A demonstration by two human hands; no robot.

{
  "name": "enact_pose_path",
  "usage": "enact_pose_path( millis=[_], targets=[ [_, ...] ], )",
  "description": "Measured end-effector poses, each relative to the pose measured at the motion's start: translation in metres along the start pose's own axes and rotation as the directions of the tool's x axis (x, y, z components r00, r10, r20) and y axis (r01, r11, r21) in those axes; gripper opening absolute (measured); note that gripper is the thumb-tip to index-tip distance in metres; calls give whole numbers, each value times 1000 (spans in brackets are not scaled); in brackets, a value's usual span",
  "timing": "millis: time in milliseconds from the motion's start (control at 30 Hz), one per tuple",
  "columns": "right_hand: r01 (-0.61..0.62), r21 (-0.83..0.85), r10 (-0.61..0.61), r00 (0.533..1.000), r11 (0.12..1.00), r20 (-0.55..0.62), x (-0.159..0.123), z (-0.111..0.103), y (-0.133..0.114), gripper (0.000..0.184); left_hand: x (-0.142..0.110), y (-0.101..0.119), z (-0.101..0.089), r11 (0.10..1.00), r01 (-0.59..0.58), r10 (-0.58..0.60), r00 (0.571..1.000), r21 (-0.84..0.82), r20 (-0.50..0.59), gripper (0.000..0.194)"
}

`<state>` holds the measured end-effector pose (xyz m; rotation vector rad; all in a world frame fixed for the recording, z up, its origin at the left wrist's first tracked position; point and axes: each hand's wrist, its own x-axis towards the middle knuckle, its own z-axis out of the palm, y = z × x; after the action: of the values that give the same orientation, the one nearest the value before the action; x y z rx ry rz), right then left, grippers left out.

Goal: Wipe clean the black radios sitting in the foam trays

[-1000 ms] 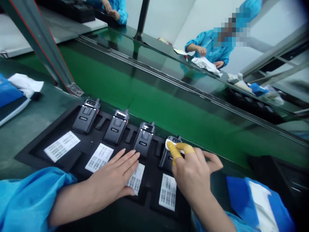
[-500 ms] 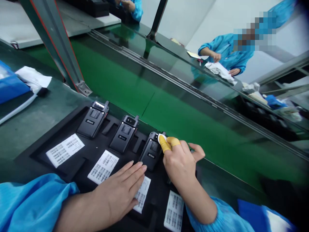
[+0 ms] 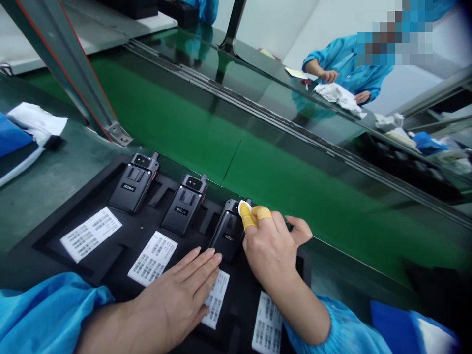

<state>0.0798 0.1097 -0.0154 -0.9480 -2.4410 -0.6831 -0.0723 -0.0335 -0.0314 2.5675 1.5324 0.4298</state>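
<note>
My right hand [image 3: 271, 241], with yellow finger cots on two fingers, presses a small white wipe [image 3: 243, 206] against the top of the third handheld radio [image 3: 226, 231], beside its antenna. My left hand [image 3: 180, 295] lies flat, fingers stretched, with its tips at that radio's lower end and partly over a white barcode label sheet [image 3: 217, 305]. To the left, two more black radios lie back side up in the black foam tray [image 3: 114, 265]: the middle radio [image 3: 182, 206] and the far left radio [image 3: 132, 184]. My right hand hides part of the tray.
Behind the tray runs a green conveyor belt [image 3: 177, 128] with a metal rail. A slanted metal post [image 3: 73, 64] stands at left. Blue boxes holding white material flank the tray. Across the belt, a co-worker in blue [image 3: 342, 73] handles white material.
The view has shifted slightly, so the tray's left part appears further left. My right hand has barely moved on the radio; my left hand still lies flat.
</note>
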Motion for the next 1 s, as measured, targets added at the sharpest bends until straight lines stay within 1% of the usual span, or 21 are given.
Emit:
enact_pose_path(
  millis=[100,233,300,400,467,533,667,800,900,1000],
  targets=[
    [-1,-13,2,1000,1000,11,-7,-2,-2,29,-2,0,5,1000,13,-13,1000,-25,-19,46],
    [-17,-65,16,1000,998,-8,-11,-4,-9,30,-5,1,12,1000,8,-8,1000,-7,-27,50],
    [-25,-78,25,1000,997,-2,-13,-4,-6,29,-4,1,11,1000,7,-6,1000,13,-17,50],
    [-43,-67,42,999,997,-13,-19,-7,5,27,-2,0,7,999,-7,7,1000,31,2,49],
    [-85,-56,84,996,995,-10,-26,-12,11,25,-1,0,3,1000,-14,14,1000,23,14,48],
    [-102,-32,103,995,994,6,-34,-19,11,24,0,0,1,1000,-1,1,1000,5,25,46],
    [-44,72,43,999,996,16,-42,-30,-11,19,2,1,-1,1000,13,-12,998,-18,56,43],
    [10,147,-10,1000,989,1,-39,-29,-34,25,2,2,0,1000,14,-12,999,-27,49,45],
    [31,133,-33,999,991,8,-36,-27,-40,29,2,2,-2,1000,11,-10,999,-9,50,45],
    [11,86,-14,1000,996,25,-39,-27,-38,30,2,1,-2,1000,3,-4,999,17,48,46]
  ],
)
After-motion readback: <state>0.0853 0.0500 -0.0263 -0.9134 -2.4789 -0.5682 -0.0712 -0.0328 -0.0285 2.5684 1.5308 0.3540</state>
